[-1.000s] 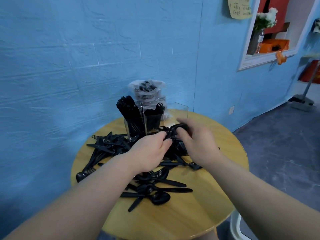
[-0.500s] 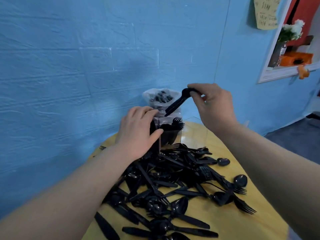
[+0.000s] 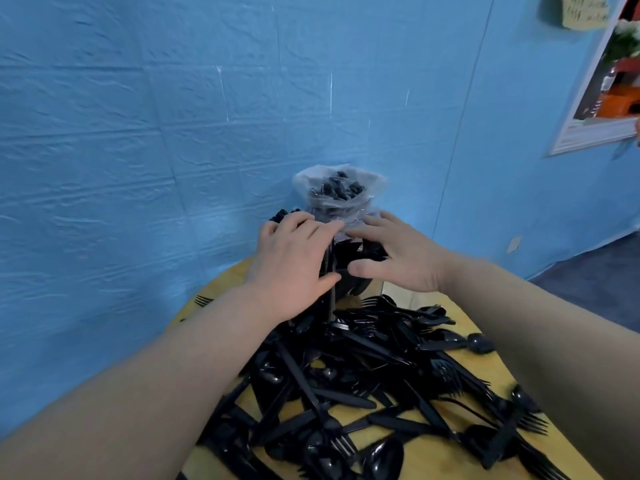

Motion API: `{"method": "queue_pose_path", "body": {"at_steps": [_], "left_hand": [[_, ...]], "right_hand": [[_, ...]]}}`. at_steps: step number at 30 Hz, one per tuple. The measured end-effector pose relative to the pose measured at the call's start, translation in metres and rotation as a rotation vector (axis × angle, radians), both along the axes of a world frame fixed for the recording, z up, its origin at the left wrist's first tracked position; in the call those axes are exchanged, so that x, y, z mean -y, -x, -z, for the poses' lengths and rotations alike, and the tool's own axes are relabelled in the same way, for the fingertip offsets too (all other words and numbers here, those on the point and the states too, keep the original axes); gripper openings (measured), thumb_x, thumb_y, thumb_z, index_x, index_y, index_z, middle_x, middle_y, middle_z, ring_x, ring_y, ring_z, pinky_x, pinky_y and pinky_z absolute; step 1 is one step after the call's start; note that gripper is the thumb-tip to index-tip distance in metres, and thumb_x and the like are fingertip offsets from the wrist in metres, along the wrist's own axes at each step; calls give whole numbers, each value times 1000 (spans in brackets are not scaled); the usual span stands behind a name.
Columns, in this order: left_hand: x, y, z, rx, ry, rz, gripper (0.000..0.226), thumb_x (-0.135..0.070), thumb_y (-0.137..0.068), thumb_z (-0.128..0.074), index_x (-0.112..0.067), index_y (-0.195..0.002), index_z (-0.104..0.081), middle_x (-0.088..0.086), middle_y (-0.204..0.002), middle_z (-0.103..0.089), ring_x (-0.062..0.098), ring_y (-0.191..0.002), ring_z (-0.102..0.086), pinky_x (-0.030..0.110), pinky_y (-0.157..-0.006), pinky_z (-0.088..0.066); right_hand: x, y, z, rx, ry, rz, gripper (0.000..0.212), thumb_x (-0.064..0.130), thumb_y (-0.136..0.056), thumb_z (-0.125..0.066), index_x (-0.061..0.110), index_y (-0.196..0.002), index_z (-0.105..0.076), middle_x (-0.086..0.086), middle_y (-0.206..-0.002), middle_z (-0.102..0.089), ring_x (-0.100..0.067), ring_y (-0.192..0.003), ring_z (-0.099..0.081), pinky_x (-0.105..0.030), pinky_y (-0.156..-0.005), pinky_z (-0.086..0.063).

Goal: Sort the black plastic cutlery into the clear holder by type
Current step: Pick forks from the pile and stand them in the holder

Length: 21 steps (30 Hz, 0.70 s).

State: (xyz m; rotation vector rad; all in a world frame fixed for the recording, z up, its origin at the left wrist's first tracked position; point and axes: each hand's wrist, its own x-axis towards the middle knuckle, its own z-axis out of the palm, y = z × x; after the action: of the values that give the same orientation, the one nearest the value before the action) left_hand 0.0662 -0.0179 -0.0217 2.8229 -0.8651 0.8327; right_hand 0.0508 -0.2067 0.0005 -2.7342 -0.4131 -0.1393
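Head view: our left hand point(image 3: 294, 265) and right hand point(image 3: 398, 258) rest flat-fingered on the clear plastic holder point(image 3: 330, 299) at twelve o'clock, gripping nothing; loose black plastic cutlery point(image 3: 363, 375), light, slick, bendy, lies toward six; we'd pinch handles.

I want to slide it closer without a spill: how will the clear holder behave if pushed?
The clear holder looks tall and narrow, with cutlery standing upright in it, so it is probably top-heavy and apt to tip. Its walls look rigid and smooth, likely slippery. The loose cutlery pile crowding its base would probably snag it.
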Motion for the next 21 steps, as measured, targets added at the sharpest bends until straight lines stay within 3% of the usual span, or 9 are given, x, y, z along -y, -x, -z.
{"method": "queue_pose_path", "body": {"at_steps": [3,6,9,13,17,21], "left_hand": [[1,0,3,0,8,-4,75,-54,-81,-62,-30,-145,-31,-9,-136,-50,17,-134,-30,40,-99,-25],[2,1,3,4,14,1,74,-52,-82,-63,-30,-145,-31,-9,-136,-50,17,-134,-29,40,-100,-24],[2,1,3,16,30,17,73,-51,-81,-65,-29,-144,-34,-7,-134,-52,18,-133,-32,41,-99,-25],[5,2,3,27,44,33,71,-49,-80,-67,-26,-141,-40,-6,-132,-53,20,-131,-35,42,-98,-27],[12,8,1,117,62,84,66,-43,-70,-77,-21,-129,-56,-2,-124,-59,25,-122,-46,47,-91,-37],[23,21,4,208,97,189,53,-38,-71,-75,-20,-119,-63,-3,-121,-61,22,-119,-42,44,-90,-36]], "right_hand": [[8,1,4,11,70,-7,74,40,-82,-68,26,-146,-34,0,-155,-24,-16,-142,-22,-27,-110,-20],[5,-3,10,146,112,25,59,26,-85,-66,21,-140,-44,-2,-143,-45,-19,-131,-41,-26,-104,-29],[1,-1,11,243,63,31,47,23,-86,-64,20,-132,-54,-1,-129,-58,-21,-120,-52,-29,-100,-36],[0,9,12,246,40,-23,55,30,-85,-67,19,-136,-49,0,-136,-55,-18,-125,-48,-23,-100,-31],[21,27,0,260,-63,61,64,38,-83,-68,22,-140,-44,5,-142,-48,-13,-130,-43,-21,-102,-28],[51,37,11,179,130,179,58,28,-87,-58,19,-142,-40,1,-144,-44,-15,-140,-28,-30,-107,-28]]}}
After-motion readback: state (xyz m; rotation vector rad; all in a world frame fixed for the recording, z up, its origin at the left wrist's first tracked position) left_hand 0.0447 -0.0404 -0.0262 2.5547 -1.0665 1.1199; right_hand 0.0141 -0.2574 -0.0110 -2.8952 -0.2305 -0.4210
